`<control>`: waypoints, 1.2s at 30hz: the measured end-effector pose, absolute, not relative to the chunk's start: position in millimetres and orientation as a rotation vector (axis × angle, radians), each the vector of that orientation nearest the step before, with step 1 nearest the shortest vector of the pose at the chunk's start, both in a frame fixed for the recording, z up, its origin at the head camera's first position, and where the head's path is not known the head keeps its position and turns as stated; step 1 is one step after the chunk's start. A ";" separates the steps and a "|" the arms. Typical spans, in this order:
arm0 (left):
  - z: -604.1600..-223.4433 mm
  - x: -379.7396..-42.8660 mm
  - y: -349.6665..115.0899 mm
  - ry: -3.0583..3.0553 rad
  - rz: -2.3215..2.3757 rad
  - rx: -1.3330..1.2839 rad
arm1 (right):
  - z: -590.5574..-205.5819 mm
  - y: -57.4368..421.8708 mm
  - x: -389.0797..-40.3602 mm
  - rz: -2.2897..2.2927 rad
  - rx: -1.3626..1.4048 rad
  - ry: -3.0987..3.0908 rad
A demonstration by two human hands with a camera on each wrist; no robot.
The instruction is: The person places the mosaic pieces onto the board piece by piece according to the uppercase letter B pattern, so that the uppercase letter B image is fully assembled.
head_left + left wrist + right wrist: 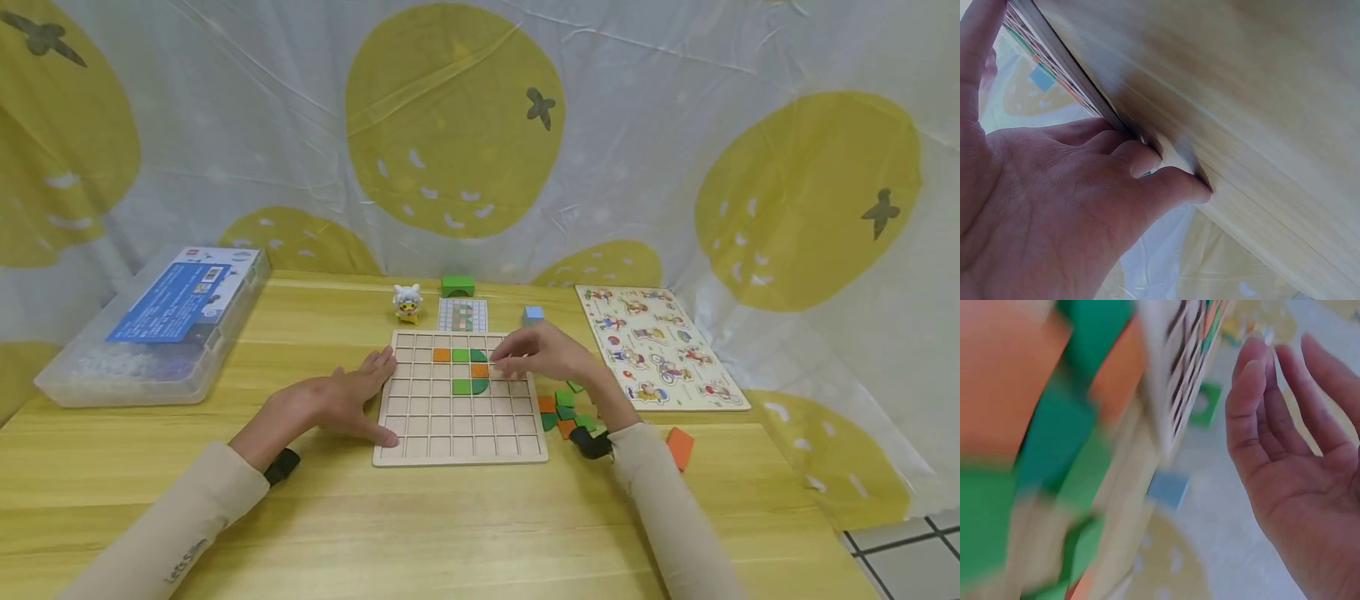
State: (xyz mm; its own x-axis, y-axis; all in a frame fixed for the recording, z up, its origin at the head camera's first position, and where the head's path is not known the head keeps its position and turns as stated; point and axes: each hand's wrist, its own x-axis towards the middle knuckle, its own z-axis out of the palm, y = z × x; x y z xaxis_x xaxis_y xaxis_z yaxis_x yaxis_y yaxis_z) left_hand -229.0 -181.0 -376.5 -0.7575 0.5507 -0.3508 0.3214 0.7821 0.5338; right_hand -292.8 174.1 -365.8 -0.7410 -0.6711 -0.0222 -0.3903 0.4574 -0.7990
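A wooden grid board [427, 425] lies on the table. On it are an orange square tile [442, 356], a light green tile [461, 356], a dark green rounded tile [478, 356], a second orange tile [479, 371], and another light green tile [461, 387] beside a dark green rounded one [479, 387]. My left hand [347, 402] rests along the board's left edge, thumb on the near corner, fingers spread. Over the board's right side hovers my right hand [546, 352], thumb and index tips close together beside the tiles; no piece shows between them in the right wrist view.
Loose green and orange tiles [564, 400] lie right of the board. Behind it are a pattern card [444, 317], green block [457, 286], blue block [533, 315] and small figurine [407, 304]. A plastic case [187, 367] stands left, a picture board [607, 333] right, near an orange block [680, 450].
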 end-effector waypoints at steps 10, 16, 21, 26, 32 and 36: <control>-375.5 -229.1 -180.4 2.471 0.647 0.661 | -369.0 279.8 -307.5 -1.035 -0.785 2.543; -374.5 -227.9 -181.8 2.475 0.652 0.675 | -370.7 294.3 -307.8 -0.939 -0.580 2.571; -374.9 -227.8 -180.7 2.474 0.655 0.685 | -375.5 298.4 -306.4 -0.921 -0.486 2.594; -375.0 -227.2 -180.4 2.473 0.649 0.685 | -377.1 298.6 -306.1 -0.887 -0.564 2.616; -374.8 -227.4 -180.4 2.473 0.650 0.688 | -375.2 294.7 -305.5 -0.874 -0.555 2.607; -374.1 -227.4 -180.1 2.473 0.647 0.687 | -375.3 295.1 -307.1 -0.884 -0.576 2.617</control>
State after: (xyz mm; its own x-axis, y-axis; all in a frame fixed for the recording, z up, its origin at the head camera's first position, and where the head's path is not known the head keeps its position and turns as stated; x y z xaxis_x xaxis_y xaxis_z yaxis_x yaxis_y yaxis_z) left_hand -227.4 -180.1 -374.1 -0.7536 0.5718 -0.3243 0.3397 0.7610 0.5526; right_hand -307.1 295.1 -375.3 -0.8681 -0.4676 -0.1668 -0.2708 0.7275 -0.6304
